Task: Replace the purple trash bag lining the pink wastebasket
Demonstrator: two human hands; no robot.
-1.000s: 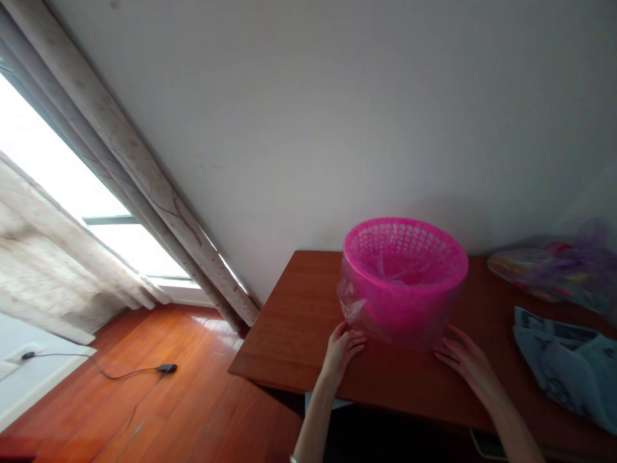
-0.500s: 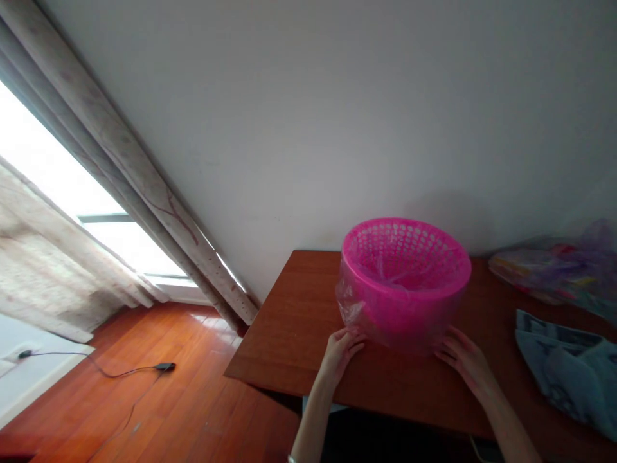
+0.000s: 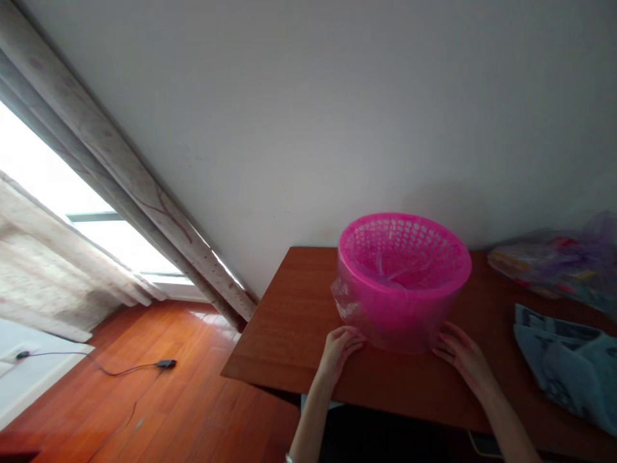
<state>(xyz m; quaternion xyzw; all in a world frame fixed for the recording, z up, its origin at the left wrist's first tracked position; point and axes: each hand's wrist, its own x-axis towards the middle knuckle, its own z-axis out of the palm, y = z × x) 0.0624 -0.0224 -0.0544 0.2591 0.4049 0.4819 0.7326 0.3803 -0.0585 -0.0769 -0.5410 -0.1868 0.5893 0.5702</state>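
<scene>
A pink plastic basket [image 3: 418, 233] with a perforated wall stands upright on the brown wooden table [image 3: 284, 308]. A thin clear plastic bag [image 3: 343, 299] lines it, folded over the rim and hanging down the outside. Low at the basket's front left, my left hand [image 3: 340, 347] is closed on the bag's lower edge, thumb and fingers together. My right hand [image 3: 460, 355] is at the front right of the base, its bent fingers on the bag's edge there. The fingertips are partly hard to make out.
To the right lie a folded grey-blue printed cloth or bag [image 3: 569, 366] and a see-through purplish bag [image 3: 554, 257] of colourful items. The wall [image 3: 308, 128] rises behind the table. A cable with a black adapter [image 3: 166, 364] lies on the floor at left, near curtains [image 3: 144, 193].
The view has shifted slightly. Both hands stay low at the basket's front, with the bag around it; hardly anything else differs.
</scene>
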